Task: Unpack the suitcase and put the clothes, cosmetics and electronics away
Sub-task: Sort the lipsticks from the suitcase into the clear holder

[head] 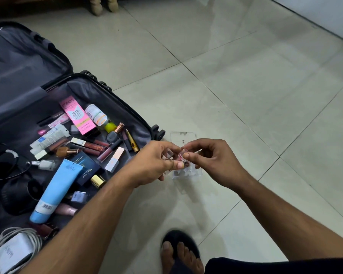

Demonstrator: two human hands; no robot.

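Note:
The open black suitcase [83, 80] lies on the floor at the left, filled with cosmetics: a pink BB cream box [77, 115], a light blue tube [55, 186], lip glosses [95, 145] and nail polish bottles. My left hand [156, 161] and my right hand [208, 157] meet above a clear plastic organiser [188, 172] on the tiles. Together they pinch a small clear-capped lipstick [183, 153] between their fingertips.
A clear flat lid [183, 137] lies on the floor beyond the organiser. Black headphones and cables [10, 175] and a white charger with coiled cable [14, 250] sit in the suitcase's near left. My sandalled foot [180, 252] stands at the bottom. Furniture legs [103, 4] stand at the top.

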